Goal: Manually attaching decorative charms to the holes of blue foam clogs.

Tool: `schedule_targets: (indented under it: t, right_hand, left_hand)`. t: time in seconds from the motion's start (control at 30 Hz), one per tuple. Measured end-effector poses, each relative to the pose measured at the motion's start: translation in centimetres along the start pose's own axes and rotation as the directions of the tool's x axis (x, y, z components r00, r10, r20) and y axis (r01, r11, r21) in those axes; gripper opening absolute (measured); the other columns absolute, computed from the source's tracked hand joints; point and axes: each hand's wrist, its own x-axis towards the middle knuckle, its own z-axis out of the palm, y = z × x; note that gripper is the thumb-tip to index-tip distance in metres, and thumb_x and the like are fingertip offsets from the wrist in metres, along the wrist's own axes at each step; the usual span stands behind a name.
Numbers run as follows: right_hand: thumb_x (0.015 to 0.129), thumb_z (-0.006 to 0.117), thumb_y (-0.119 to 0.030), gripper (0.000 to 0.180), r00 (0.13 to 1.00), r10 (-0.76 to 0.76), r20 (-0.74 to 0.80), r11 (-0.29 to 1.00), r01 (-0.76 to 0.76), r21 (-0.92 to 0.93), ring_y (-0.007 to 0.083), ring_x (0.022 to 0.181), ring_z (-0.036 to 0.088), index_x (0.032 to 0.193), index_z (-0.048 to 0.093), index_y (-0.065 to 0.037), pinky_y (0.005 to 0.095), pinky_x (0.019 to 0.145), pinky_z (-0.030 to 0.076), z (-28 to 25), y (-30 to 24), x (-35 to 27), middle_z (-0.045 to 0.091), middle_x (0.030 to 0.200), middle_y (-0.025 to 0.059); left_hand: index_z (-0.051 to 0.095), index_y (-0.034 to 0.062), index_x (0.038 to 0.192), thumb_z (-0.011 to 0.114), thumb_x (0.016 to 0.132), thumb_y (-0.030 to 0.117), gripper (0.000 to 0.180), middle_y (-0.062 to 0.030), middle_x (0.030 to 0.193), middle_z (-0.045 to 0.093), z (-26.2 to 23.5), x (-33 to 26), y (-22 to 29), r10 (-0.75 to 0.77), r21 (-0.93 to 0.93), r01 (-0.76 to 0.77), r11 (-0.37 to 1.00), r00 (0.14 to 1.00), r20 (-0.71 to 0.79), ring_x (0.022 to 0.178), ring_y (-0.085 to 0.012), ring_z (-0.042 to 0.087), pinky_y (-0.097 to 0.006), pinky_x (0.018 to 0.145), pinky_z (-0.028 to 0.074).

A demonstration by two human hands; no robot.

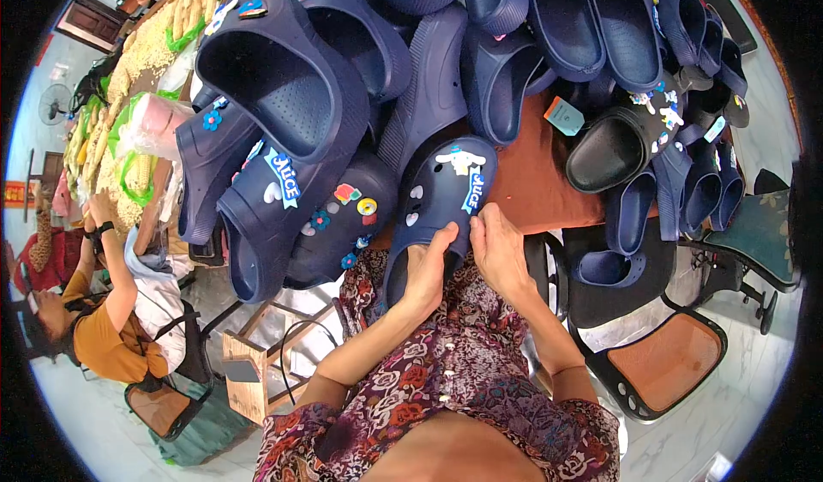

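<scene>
A navy foam clog point(429, 192) is upright in front of me, toe pointing away. On its upper sit a white cartoon charm point(460, 159), a blue banner-shaped charm point(473, 192) and small pale charms. My left hand point(426, 274) grips the clog at its opening, the thumb outside and the other fingers hidden within. Closed fingers of my right hand point(500, 255) press on the clog's right edge, just below the banner charm; whether they pinch a small part is hidden. Beside it on the left lies another navy clog point(330, 246) with colourful charms.
Navy clogs point(274, 79) are heaped along the brown table point(536, 177), with a black clog point(607, 158) at right. Chairs point(664, 358) stand to the right, a wooden stool point(249, 358) at lower left. A person in a mustard top point(116, 336) works at a corn-covered table point(141, 79).
</scene>
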Motion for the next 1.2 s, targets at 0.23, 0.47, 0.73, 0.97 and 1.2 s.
schedule_targets:
  t: [0.23,0.47,0.73,0.97,1.2]
  right_hand:
    - [0.098,0.045,-0.014,0.016,0.997,-0.023,-0.073,0.999,0.026,0.043,0.0409,0.073,0.058,0.090,0.043,-0.001,0.0479,0.064,0.046,1.0,0.9,-0.4,0.056,0.076,0.0208]
    - [0.101,0.040,-0.017,0.018,0.970,0.202,-0.138,0.973,-0.182,0.141,0.0399,0.066,0.060,0.093,0.047,-0.002,0.0458,0.059,0.046,0.7,3.6,0.7,0.057,0.070,0.0184]
    - [0.098,0.047,-0.017,0.019,0.970,0.148,-0.193,0.970,-0.181,-0.164,0.0422,0.082,0.062,0.110,0.050,-0.003,0.0499,0.069,0.049,-1.1,5.7,2.8,0.062,0.099,0.0206]
    - [0.093,0.056,-0.014,0.029,0.972,0.134,-0.195,0.970,-0.088,0.226,0.0306,0.090,0.062,0.119,0.054,-0.001,0.0398,0.079,0.049,-3.4,0.5,7.0,0.058,0.102,0.0185]
    - [0.070,0.074,-0.004,0.072,0.938,-0.275,-0.210,0.946,0.225,-0.233,0.0360,0.107,0.054,0.134,0.042,-0.001,0.0418,0.089,0.047,-2.2,-1.5,13.9,0.052,0.117,0.0186]
  left_hand:
    - [0.057,-0.0047,0.115,0.062,0.088,0.014,0.033,-0.0069,0.114,0.062,0.1,0.1,-0.3,0.027,-0.028,-0.028,0.999,0.999,-0.027,0.105,-0.0151,0.058,-0.029,0.095,0.042]
    - [0.054,-0.0028,0.122,0.065,0.089,0.017,0.040,-0.0068,0.119,0.059,0.0,0.3,0.1,-0.044,-0.031,0.047,0.998,0.996,0.081,0.109,-0.0140,0.055,-0.029,0.096,0.041]
    - [0.051,-0.0017,0.126,0.070,0.086,0.016,0.047,-0.0053,0.121,0.057,-0.5,0.9,-0.2,-0.045,-0.070,0.052,0.996,0.995,0.089,0.110,-0.0132,0.054,-0.029,0.098,0.041]
    - [0.050,-0.0042,0.128,0.070,0.087,0.020,0.051,-0.0076,0.125,0.056,-0.4,0.1,0.0,-0.005,0.052,0.002,0.999,0.999,0.054,0.113,-0.0153,0.053,-0.030,0.099,0.040]
    - [0.051,0.0015,0.126,0.058,0.093,0.030,0.044,-0.0053,0.124,0.057,-2.5,0.5,-1.9,0.020,-0.005,-0.019,1.000,0.997,0.075,0.112,-0.0145,0.053,-0.029,0.097,0.039]
